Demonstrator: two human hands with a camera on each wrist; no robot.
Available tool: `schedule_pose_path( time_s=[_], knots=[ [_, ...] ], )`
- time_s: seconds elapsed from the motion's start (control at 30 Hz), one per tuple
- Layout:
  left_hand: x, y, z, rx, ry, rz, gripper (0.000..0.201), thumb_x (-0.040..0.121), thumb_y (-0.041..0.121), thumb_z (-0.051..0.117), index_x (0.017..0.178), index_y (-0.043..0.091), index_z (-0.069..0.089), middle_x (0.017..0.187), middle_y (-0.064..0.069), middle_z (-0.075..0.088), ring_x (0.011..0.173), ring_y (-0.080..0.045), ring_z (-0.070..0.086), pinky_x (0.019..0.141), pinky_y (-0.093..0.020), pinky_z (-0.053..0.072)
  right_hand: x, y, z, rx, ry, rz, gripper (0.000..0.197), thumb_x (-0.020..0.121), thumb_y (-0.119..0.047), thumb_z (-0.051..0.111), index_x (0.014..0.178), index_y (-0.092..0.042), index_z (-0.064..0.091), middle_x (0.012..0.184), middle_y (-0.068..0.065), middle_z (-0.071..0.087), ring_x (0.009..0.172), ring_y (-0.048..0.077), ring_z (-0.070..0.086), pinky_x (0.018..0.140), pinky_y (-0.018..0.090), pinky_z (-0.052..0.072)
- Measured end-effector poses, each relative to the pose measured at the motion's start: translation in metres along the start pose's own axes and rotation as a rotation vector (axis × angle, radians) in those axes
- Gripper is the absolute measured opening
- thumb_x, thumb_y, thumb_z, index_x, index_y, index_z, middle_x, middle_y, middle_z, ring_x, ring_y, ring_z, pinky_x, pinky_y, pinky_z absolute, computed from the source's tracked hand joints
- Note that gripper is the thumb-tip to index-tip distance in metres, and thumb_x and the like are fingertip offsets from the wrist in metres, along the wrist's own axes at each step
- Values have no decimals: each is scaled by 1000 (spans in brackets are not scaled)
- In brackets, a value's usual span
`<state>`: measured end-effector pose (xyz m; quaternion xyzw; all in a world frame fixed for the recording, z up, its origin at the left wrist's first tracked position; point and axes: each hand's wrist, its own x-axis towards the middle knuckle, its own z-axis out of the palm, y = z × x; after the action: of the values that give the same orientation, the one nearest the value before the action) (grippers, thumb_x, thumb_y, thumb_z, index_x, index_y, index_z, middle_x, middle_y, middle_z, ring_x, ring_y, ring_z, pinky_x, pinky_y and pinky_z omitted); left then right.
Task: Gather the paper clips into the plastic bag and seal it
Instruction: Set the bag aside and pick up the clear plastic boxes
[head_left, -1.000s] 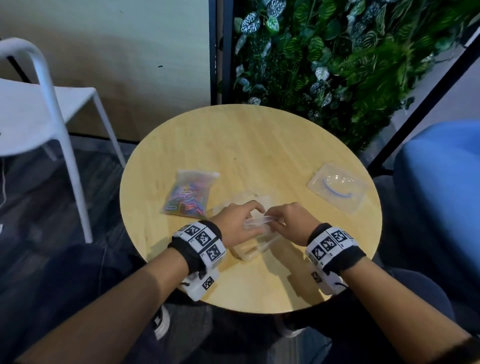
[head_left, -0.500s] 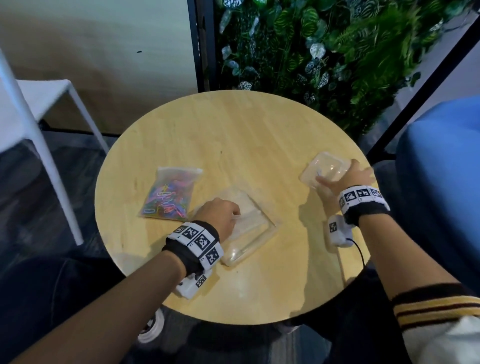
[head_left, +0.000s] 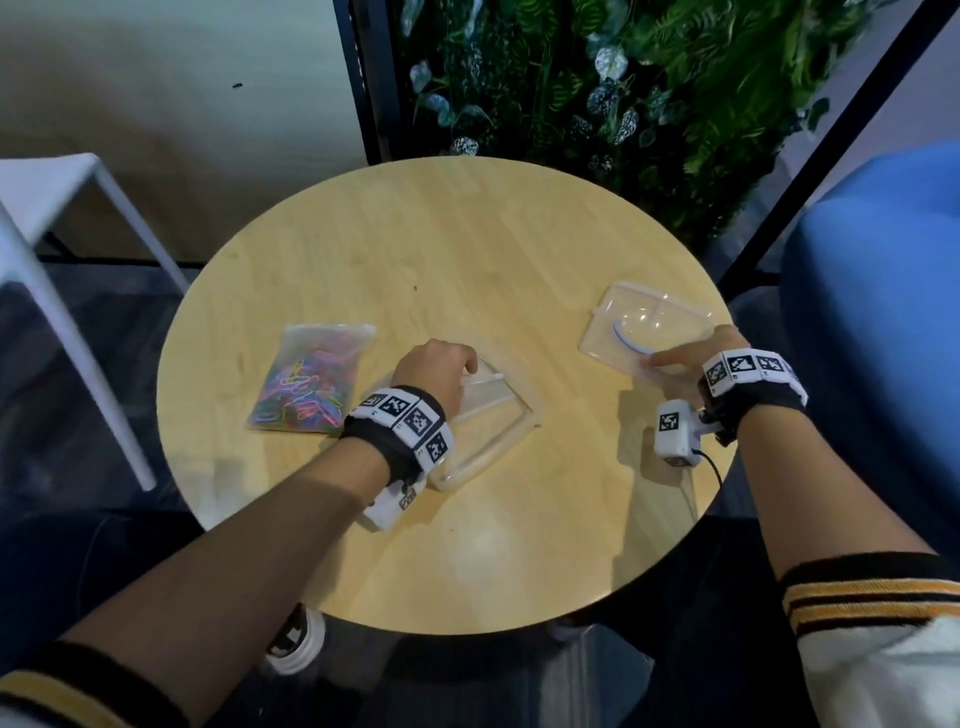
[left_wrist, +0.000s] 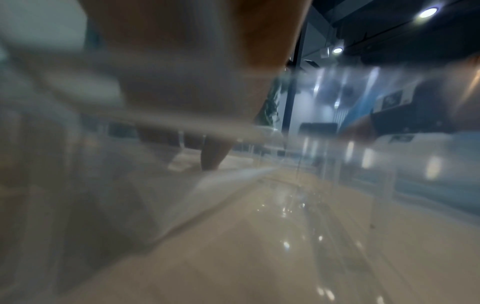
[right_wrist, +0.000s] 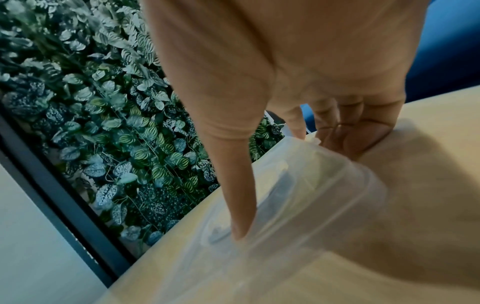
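Note:
A sealed plastic bag (head_left: 311, 384) full of coloured paper clips lies flat on the left of the round wooden table (head_left: 452, 249). My left hand (head_left: 457, 364) grips the far rim of a clear plastic box (head_left: 488, 431) at the table's middle. The left wrist view is blurred and shows only the box wall (left_wrist: 259, 205) with fingers behind it. My right hand (head_left: 660, 361) holds a clear lid (head_left: 644, 322) with a blue mark at the table's right edge. The thumb (right_wrist: 233, 205) presses on the lid's top (right_wrist: 298, 185), and the fingers (right_wrist: 350, 133) curl under its edge.
A white chair (head_left: 57, 208) stands to the left of the table. A blue seat (head_left: 878, 312) is close on the right. A wall of green leaves (head_left: 623, 93) and a dark post (head_left: 363, 78) rise behind the table.
My right hand left the clear box at the middle and went right to the lid, which it now holds. The left hand stayed on the box.

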<state>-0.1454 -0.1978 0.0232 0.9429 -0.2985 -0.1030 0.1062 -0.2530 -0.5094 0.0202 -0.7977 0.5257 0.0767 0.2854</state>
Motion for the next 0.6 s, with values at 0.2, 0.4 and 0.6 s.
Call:
schedule_pose_path(
  time_s=[0.2, 0.4, 0.6],
  knots=[
    [8, 0, -10, -67, -42, 22, 36, 84, 16, 70, 119, 25, 64, 107, -1, 68, 95, -21, 64, 85, -34, 55, -9, 4, -8, 211, -185, 98, 42, 61, -29, 88, 86, -5, 67, 92, 18, 66, 76, 36, 62, 65, 39, 50],
    [11, 4, -49, -312, 134, 29, 26, 83, 25, 73, 109, 26, 68, 90, 5, 67, 82, -16, 65, 82, -32, 55, -32, -8, -14, 657, -130, -213, 13, 85, -16, 72, 86, -7, 63, 99, 21, 69, 86, 32, 71, 75, 40, 60],
    [-26, -39, -59, -417, 292, -268, 29, 91, 28, 64, 119, 21, 60, 70, 0, 59, 77, -24, 61, 80, -38, 53, -68, -58, -12, 885, -252, -634, 32, 93, -12, 61, 124, -9, 58, 90, 8, 70, 69, 15, 65, 67, 25, 56]
  ],
)
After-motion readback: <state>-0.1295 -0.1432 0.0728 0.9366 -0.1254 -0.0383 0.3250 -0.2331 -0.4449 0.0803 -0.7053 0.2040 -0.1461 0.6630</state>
